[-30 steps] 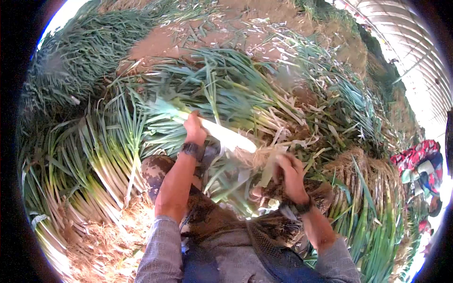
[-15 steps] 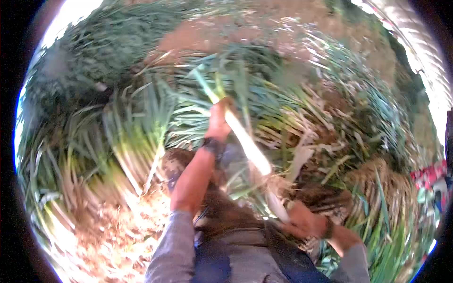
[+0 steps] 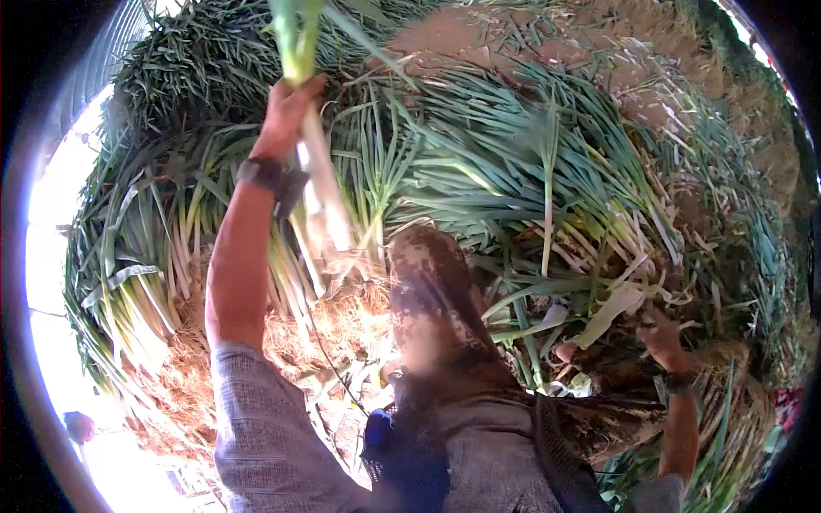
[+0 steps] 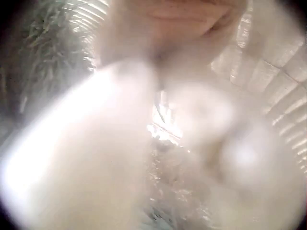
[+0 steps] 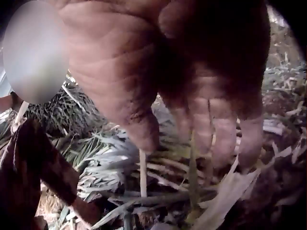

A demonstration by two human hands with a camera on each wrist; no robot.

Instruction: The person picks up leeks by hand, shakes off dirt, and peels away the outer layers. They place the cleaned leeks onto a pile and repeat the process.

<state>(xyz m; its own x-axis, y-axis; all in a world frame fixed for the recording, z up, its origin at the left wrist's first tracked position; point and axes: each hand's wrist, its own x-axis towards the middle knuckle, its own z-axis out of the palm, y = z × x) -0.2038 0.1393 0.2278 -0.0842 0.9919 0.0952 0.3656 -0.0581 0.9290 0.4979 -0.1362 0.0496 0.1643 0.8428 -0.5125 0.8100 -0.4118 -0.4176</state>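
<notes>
My left hand (image 3: 286, 120) grips a green onion (image 3: 323, 184) by its upper shaft, green leaves (image 3: 297, 43) pointing up and away, white shaft and roots hanging over the left row. In the left wrist view, blurred pale shafts (image 4: 96, 158) fill the picture beneath a hand (image 4: 172, 28). My right hand (image 3: 660, 338) is lowered at the right beside my knee, holding nothing. Its fingers (image 5: 225, 129) extend downward in the right wrist view, thumb apart from them. A pale, peeled-off leaf (image 5: 230, 196) lies just under the fingertips.
Upright green onions (image 3: 141, 316) with tangled roots (image 3: 325, 329) stand in a row at left. A large pile of onions (image 3: 513, 137) lies in front. Another rooty bundle (image 3: 727, 368) is at right. My knee (image 3: 428, 282) sits between; bare soil (image 3: 445, 34) shows beyond.
My left hand has carried the green onion from the middle to the left row. My right hand has let go of a pale leaf sheath at its root end and moved right. The view has turned left.
</notes>
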